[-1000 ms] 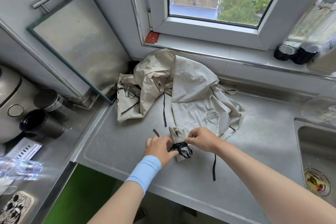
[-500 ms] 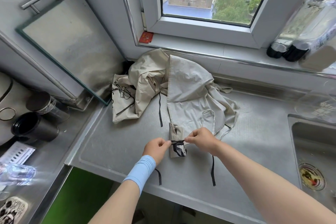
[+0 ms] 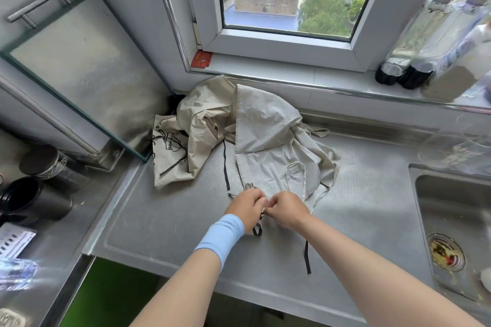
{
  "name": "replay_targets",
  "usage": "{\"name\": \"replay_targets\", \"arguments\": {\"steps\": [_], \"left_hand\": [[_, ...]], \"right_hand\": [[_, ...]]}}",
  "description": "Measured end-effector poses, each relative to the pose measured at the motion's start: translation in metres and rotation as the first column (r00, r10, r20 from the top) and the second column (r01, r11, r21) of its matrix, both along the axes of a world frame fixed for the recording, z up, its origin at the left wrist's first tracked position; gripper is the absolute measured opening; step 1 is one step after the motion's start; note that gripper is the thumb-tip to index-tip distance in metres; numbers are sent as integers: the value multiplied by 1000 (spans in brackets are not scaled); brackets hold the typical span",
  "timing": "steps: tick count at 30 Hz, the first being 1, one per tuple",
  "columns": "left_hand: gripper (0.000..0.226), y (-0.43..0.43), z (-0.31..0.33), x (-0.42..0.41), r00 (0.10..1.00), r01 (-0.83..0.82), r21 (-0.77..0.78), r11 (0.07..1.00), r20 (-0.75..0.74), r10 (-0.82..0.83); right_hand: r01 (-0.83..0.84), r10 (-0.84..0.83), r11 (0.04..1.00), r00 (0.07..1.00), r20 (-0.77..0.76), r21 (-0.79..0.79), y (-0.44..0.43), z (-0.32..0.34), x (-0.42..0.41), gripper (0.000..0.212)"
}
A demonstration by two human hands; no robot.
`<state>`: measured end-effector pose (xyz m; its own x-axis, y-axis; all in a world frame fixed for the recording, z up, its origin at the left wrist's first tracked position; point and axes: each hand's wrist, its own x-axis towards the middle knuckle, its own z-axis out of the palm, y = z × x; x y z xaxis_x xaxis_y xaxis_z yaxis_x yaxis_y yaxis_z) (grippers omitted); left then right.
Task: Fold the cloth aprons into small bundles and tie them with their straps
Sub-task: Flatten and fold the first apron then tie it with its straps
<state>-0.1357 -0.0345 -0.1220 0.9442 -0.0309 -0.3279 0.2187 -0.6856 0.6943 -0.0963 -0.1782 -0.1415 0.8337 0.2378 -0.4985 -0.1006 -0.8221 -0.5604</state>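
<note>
A small rolled beige apron bundle [image 3: 249, 186] lies on the steel counter [image 3: 164, 223], mostly hidden under my hands. My left hand [image 3: 245, 208], with a blue wristband, and my right hand [image 3: 285, 210] meet over it, fingers curled, pinching its black strap [image 3: 257, 231]. One loose end of the strap [image 3: 307, 256] trails toward the counter's front edge. Behind the bundle lie two unfolded aprons: a pale grey one [image 3: 268, 141] spread flat and a crumpled beige one [image 3: 202, 130] with a black print.
A sink [image 3: 457, 220] with a drain strainer sits at the right. Black cups [image 3: 34, 199] and a glass-edged panel [image 3: 79, 66] stand at the left. Bottles [image 3: 409, 71] line the window sill.
My hands have come together over the bundle, covering it; before they were apart, pulling the strap ends sideways. The camera view shifted slightly.
</note>
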Motion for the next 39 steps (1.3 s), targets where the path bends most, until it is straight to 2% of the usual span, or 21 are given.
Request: {"name": "replay_targets", "arguments": {"steps": [1, 2, 4, 6, 8, 11, 15, 18, 21, 23, 26, 29, 30, 31, 33, 34, 37, 39], "left_hand": [[15, 1, -1, 3, 1000, -17, -2, 1000, -25, 17], [15, 2, -1, 6, 999, -23, -8, 1000, -47, 22], [15, 4, 1, 9, 996, -41, -26, 999, -78, 39], [13, 7, 1, 12, 993, -88, -60, 994, -85, 83], [13, 9, -2, 13, 987, -127, -90, 988, -113, 117], [17, 11, -4, 15, 980, -151, -85, 985, -141, 138], [17, 10, 2, 14, 976, -185, -81, 979, -129, 173], [11, 8, -1, 7, 987, -142, -73, 987, -81, 136], [19, 5, -10, 3, 996, -90, -48, 995, -1, 90], [22, 3, -12, 5, 998, -58, -25, 998, 24, 58], [25, 2, -10, 8, 1000, -20, -6, 1000, 14, 20], [21, 1, -5, 8, 996, -78, 33, 996, -47, 79], [19, 1, -4, 8, 989, -129, 17, 992, -77, 130], [17, 0, -3, 8, 978, -182, 3, 983, -102, 182], [16, -2, -1, 9, 967, -225, 32, 974, -117, 227], [15, -4, -2, 10, 973, -202, 87, 976, -100, 210], [20, -14, -1, 12, 998, -60, 327, 943, -11, 67], [25, -17, -3, 14, 998, 68, 427, 902, -25, -63]], "right_hand": [[23, -24, 999, 1000, 17, 45, -2, 2, 0, 8], [48, -52, 992, 998, 29, 118, -5, 4, 0, 6], [74, -83, 953, 996, 18, 292, -11, 9, -1, 13], [58, -68, 918, 998, 10, 392, -15, 13, -3, 18], [61, -68, 914, 998, 3, 401, -16, 11, -3, 13], [166, -156, 886, 986, -59, 432, -13, 8, -2, 3], [212, -169, 850, 977, -132, 482, -17, 9, 0, 10], [310, -187, 794, 943, -275, 523, -22, 12, 0, 9], [433, -208, 759, 869, -448, 486, -20, 14, -2, 12], [474, -208, 732, 840, -501, 490, -18, 12, -4, 12], [508, -216, 701, 820, -530, 500, -16, 14, -5, 11], [540, -286, 694, 814, -506, 477, -18, 16, -3, 11], [506, -305, 737, 840, -448, 448, -20, 15, -1, 13], [421, -292, 820, 890, -349, 387, -24, 15, 0, 15], [96, -69, 979, 986, -151, 179, -32, 20, 3, 20], [-70, 79, 994, 990, -114, 83, -34, 25, 4, 18], [-380, 376, 924, 924, -61, -54, -30, 48, 12, 19], [-509, 528, 842, 845, 80, -178, -22, 57, 23, 26]]}}
